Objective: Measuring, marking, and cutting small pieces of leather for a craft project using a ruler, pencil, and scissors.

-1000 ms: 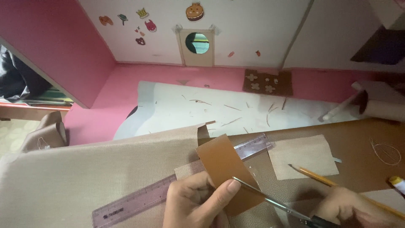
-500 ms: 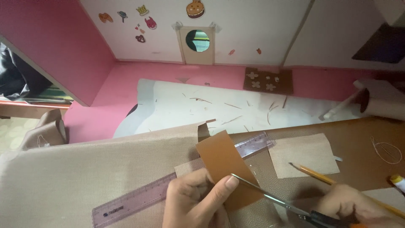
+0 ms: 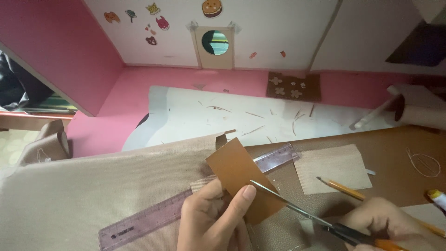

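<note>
My left hand [image 3: 211,223] pinches a brown rectangular piece of card [image 3: 241,179] between thumb and fingers, holding it tilted above the work surface. My right hand [image 3: 385,225] grips a pair of scissors [image 3: 306,211] with dark and orange handles; its thin blades point left and lie against the card's lower right edge, just beside my left thumb. A clear purple ruler [image 3: 186,202] runs diagonally under the card.
A large beige textured sheet [image 3: 83,195] covers the left. A small beige rectangle [image 3: 332,167], a yellow pencil [image 3: 346,190] and a loop of thread [image 3: 425,162] lie on the brown surface. Behind are a white sheet [image 3: 260,116] with scraps, a cardboard roll [image 3: 418,109] and pink walls.
The scissors have slid slightly left along the card's lower edge, toward my left thumb. My left hand and the card have barely shifted.
</note>
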